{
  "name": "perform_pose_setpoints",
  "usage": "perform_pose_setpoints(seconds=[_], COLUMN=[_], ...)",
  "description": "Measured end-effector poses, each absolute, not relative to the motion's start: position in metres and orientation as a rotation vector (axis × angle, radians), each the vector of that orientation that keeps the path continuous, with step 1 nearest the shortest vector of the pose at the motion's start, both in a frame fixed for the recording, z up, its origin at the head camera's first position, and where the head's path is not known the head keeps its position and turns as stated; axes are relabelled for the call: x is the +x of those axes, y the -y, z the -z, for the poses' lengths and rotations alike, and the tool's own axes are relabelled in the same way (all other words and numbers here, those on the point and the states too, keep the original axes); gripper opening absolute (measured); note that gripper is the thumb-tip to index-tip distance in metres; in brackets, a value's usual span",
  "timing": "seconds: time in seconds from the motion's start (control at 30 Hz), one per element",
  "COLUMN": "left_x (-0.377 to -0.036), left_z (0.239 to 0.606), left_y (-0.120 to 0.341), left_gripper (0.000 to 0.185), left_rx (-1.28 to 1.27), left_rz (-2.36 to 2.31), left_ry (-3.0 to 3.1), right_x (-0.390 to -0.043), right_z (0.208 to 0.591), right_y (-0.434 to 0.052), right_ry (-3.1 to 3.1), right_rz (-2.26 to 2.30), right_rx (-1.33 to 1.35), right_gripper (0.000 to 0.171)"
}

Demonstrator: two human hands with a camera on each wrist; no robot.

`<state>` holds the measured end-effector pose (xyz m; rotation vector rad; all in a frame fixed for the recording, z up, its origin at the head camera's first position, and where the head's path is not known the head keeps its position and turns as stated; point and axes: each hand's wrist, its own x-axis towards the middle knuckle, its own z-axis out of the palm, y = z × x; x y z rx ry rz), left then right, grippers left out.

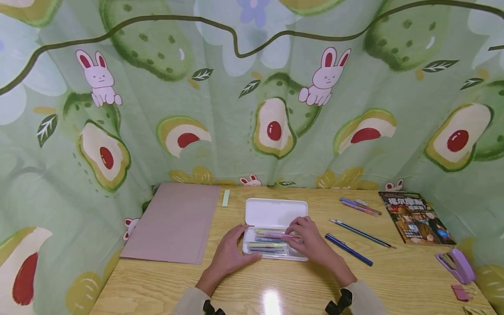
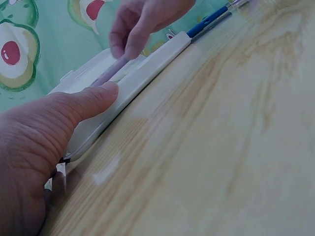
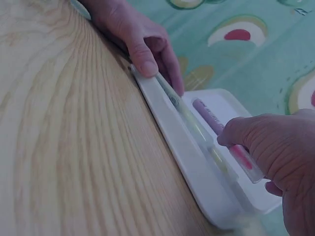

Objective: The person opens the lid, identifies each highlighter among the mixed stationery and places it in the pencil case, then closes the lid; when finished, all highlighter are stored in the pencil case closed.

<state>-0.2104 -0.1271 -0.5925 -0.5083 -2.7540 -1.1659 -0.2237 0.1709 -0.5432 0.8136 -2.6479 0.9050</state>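
A white pencil case (image 1: 276,211) lies on the table with its lid raised at the back. Several pens (image 1: 268,246) fill its tray. My left hand (image 1: 231,253) grips the case's left end, thumb along the front rim and fingers at the back left corner. Over the tray, my right hand (image 1: 309,240) pinches a pink and purple pen (image 3: 209,116) with a clear end. That pen slants above the tray in the right wrist view, and a yellow-green pen (image 3: 194,125) lies inside below it.
Right of the case lie a blue pen (image 1: 348,249), a dark pencil (image 1: 362,233) and more pens (image 1: 360,206). A magazine (image 1: 417,218), purple stapler (image 1: 456,265) and pink binder clip (image 1: 461,292) are further right. A mauve folder (image 1: 171,223) and pale green strip (image 1: 225,198) lie left.
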Motion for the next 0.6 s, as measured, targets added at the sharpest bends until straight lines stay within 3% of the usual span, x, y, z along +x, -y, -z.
perform_pose_setpoints(seconds=[0.6], left_x=[-0.210], left_z=[0.591], left_y=[0.126], left_gripper=[0.099], left_rx=[-0.498], left_rz=[1.174], left_ry=[2.766], right_x=[-0.236], right_z=[0.541], right_y=[-0.150], right_ry=[2.733], right_rz=[-0.889], right_rx=[0.794], right_gripper=[0.008])
